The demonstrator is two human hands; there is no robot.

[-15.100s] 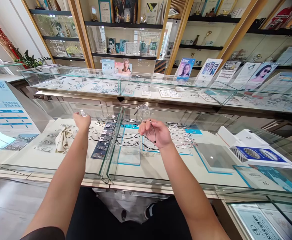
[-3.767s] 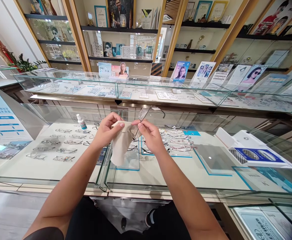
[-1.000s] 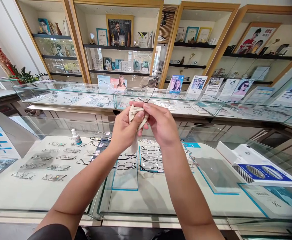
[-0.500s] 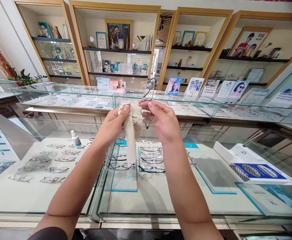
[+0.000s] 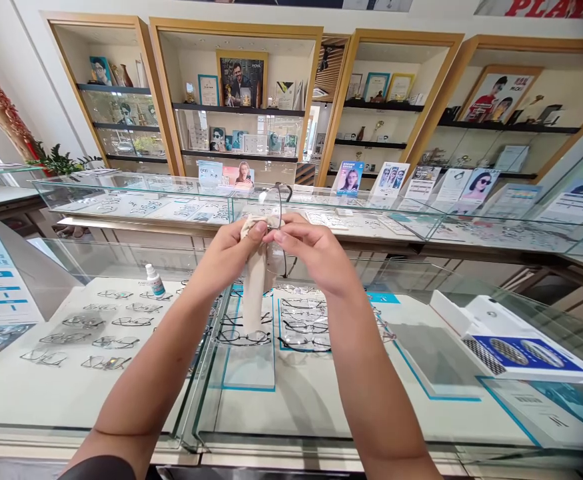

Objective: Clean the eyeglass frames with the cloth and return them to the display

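My left hand (image 5: 228,257) is closed on a cream cloth (image 5: 254,293), with the thumb pressed on top and the cloth's long end hanging down. Between my two hands is a pair of eyeglasses (image 5: 282,250) with a thin dark frame, turned upright. My right hand (image 5: 316,250) pinches the eyeglasses near their middle, its fingertips almost meeting my left thumb. The cloth touches the eyeglasses at my left fingers; part of the frame is hidden by the fingers. Both hands are held above the glass display counter (image 5: 251,433).
Below lie rows of eyeglasses (image 5: 244,338) under the glass. A small white spray bottle (image 5: 154,280) stands at left on the counter. A white open box (image 5: 521,347) lies at right, and a sign (image 5: 1,273) stands at far left. Another glass showcase (image 5: 171,207) runs behind.
My hands have come closer together. The eyeglasses have turned and shifted left toward the cloth, and the cloth is bunched tighter at my left hand. The view has tilted slightly upward.
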